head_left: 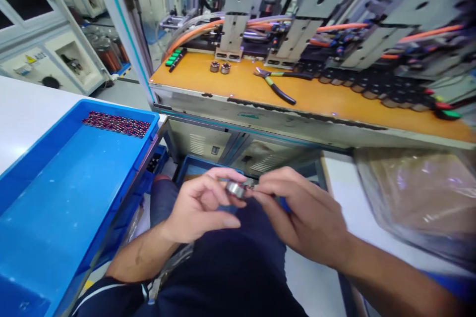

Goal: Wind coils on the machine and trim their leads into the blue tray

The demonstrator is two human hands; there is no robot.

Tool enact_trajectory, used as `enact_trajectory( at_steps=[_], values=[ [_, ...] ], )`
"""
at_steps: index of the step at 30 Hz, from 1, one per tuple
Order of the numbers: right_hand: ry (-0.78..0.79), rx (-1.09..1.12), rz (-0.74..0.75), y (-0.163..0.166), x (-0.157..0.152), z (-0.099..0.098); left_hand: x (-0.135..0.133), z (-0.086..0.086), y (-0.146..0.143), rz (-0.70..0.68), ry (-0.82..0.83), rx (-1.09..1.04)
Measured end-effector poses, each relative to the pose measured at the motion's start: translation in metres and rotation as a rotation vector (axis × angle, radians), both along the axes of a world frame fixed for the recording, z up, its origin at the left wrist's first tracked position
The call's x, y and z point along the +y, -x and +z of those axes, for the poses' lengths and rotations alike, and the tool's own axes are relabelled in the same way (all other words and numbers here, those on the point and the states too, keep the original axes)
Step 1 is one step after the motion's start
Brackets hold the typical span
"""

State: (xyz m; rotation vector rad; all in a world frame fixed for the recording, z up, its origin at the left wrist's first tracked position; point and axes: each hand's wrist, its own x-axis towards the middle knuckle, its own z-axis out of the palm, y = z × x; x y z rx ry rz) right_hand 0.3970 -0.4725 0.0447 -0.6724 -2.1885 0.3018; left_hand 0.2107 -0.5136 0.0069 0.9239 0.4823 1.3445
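Observation:
Over my lap, my left hand (199,205) and my right hand (301,208) meet around a small round metal part (237,188). Left fingers curl round its left side. The right thumb and fingers pinch it from the right. Most of the part is hidden by the fingers. Two similar small round metal parts (219,67) stand on the orange bench top (327,96) ahead of me.
A large blue tray (67,198) at my left holds a patch of small dark red pieces (116,124) at its far end. Black-handled pliers (277,81) lie on the orange bench below grey machine heads. A clear plastic bag (420,193) lies at my right.

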Motion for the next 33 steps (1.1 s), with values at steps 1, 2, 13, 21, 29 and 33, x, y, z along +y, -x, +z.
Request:
enact_trajectory(
  at_steps=[1, 2, 13, 21, 29, 33],
  values=[
    [0.041, 0.018, 0.021, 0.001, 0.001, 0.000, 0.001, -0.001, 0.001, 0.007, -0.036, -0.038],
    [0.070, 0.036, 0.051, 0.002, 0.002, 0.000, 0.003, -0.002, 0.001, 0.001, -0.049, -0.082],
    [0.035, 0.028, 0.160, -0.003, 0.006, 0.000, 0.005, -0.006, 0.004, -0.365, 0.231, 0.075],
    [0.109, 0.071, 0.025, 0.004, 0.002, -0.002, 0.003, -0.003, 0.000, 0.005, 0.064, 0.128],
    [0.206, 0.209, -0.004, 0.014, -0.004, -0.007, 0.006, -0.004, -0.003, 0.255, -0.141, 0.147],
    [0.456, 0.354, -0.037, 0.022, -0.012, -0.006, 0.007, -0.007, -0.001, 0.317, -0.189, 0.184]
  ],
)
